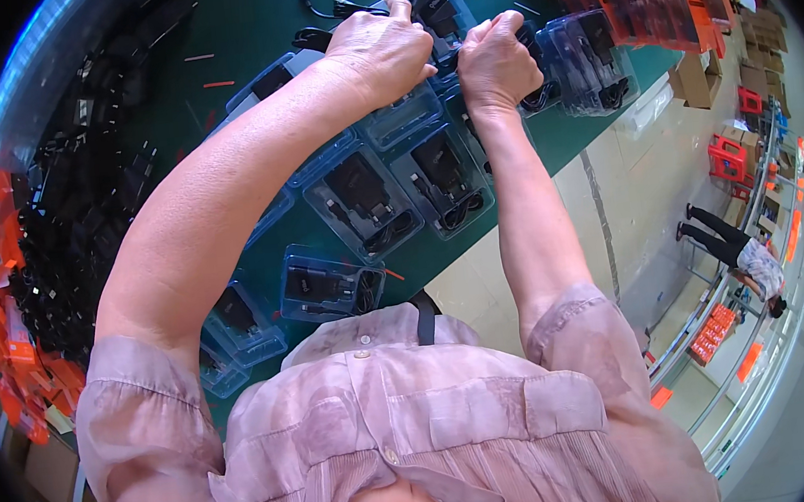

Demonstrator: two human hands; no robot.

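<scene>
Honestly, left fingers [397,6] look half-bent, right fingers [478,36] curled, can't tell what's gripped; black cable [355,6] beside the left ones could snag if they brush it.

Left arm [211,177]: bent at the elbow, forearm slanting up and rightward. Left hand [388,54]: back uppermost, one finger raised forward, grip concealed. Right forearm [535,204]: nearly upright, leaning slightly left. Right hand [499,64]: fingers curled inward, fist-like; contents of the grip not visible. Hands near each other, apart.
</scene>
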